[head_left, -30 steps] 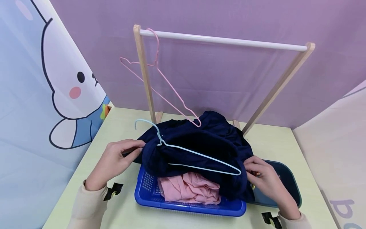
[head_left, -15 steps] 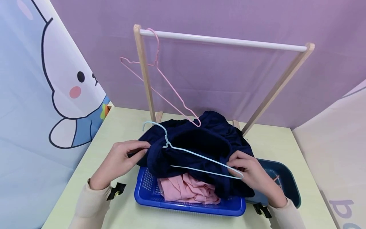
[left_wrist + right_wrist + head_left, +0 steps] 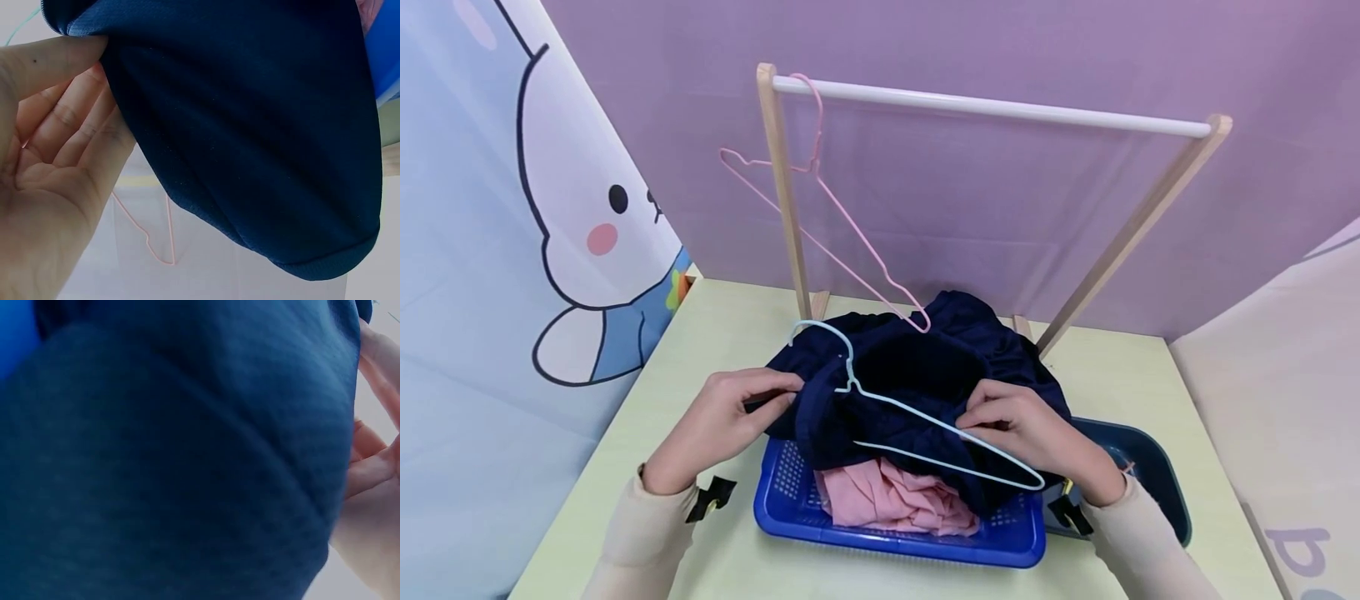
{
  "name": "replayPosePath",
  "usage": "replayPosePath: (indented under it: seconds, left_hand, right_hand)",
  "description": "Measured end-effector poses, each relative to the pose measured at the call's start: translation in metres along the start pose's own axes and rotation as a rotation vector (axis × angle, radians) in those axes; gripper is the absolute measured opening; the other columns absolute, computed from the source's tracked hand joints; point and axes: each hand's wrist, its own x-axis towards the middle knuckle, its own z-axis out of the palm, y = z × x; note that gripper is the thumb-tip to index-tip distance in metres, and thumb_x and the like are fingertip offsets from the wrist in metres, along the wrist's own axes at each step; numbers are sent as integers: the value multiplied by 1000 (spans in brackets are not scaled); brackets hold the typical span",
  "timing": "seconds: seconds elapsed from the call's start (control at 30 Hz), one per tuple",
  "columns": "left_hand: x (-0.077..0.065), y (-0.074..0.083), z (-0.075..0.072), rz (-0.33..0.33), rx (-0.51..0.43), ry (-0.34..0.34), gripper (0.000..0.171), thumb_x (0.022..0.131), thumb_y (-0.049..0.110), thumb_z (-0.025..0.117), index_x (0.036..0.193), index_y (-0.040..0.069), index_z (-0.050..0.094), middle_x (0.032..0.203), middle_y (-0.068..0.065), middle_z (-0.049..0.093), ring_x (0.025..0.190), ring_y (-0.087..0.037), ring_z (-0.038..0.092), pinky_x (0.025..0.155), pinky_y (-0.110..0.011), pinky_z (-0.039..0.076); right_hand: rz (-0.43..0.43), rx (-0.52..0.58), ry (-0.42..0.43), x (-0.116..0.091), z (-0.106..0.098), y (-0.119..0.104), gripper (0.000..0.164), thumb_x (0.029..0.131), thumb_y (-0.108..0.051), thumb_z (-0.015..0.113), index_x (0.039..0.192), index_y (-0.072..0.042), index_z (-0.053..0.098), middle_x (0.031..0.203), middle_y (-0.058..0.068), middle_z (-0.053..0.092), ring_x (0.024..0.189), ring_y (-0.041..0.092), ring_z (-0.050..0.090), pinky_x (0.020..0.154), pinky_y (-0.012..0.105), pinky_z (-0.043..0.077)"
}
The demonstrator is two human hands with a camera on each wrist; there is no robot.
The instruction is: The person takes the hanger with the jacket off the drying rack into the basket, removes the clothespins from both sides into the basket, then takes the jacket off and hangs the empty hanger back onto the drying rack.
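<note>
A navy garment (image 3: 917,367) lies bunched over a blue basket (image 3: 895,546), its dark opening facing up. A zip-like edge shows at the upper left of the left wrist view. The left end of a light blue hanger (image 3: 925,415) is hidden in the cloth, while its right end sticks out over the front. At the garment's left side my left hand (image 3: 722,417) pinches the fabric between thumb and fingers. My right hand (image 3: 1026,425) pinches the edge of the opening beside the hanger's right arm. Cloth mostly fills the right wrist view.
Pink cloth (image 3: 895,500) lies in the basket. Behind stands a rack with a white bar (image 3: 1000,106) and wooden legs (image 3: 1138,229); a pink hanger (image 3: 857,229) hangs at its left end. A dark teal tray (image 3: 1168,483) sits at the right.
My right hand has moved left, drawing the garment's edge inward from beyond the hanger's right end. The hanger has shifted right and its right end has dipped. My left hand has moved slightly right.
</note>
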Motion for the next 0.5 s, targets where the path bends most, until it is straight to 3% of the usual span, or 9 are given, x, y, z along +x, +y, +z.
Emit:
replayPosePath:
  seconds: [0.23, 0.4, 0.5]
  left_hand:
    - [2, 0, 1, -6, -11, -19, 31, 88, -6, 72, 110, 15, 76, 104, 7, 72, 90, -16, 69, 77, -30, 60]
    - [3, 1, 0, -19, -12, -27, 31, 88, -7, 72, 109, 15, 76, 103, 7, 72, 87, -13, 68, 75, -30, 60]
    - [4, 3, 1, -27, -15, -32, 31, 88, -7, 72, 109, 15, 76, 103, 7, 72, 86, -10, 67, 74, -29, 60]
  right_hand:
    - [27, -69, 2, -1, -6, -3, 23, 87, -4, 77, 103, -20, 78, 98, -11, 63, 81, 3, 56, 63, 15, 47]
    - [42, -84, 23, -1, -15, -12, 21, 88, -4, 76, 105, -16, 78, 101, -8, 64, 84, 5, 56, 66, 16, 47]
    - [1, -97, 40, 3, -19, -19, 20, 89, -4, 75, 106, -14, 77, 103, -7, 63, 87, 6, 57, 69, 16, 47]
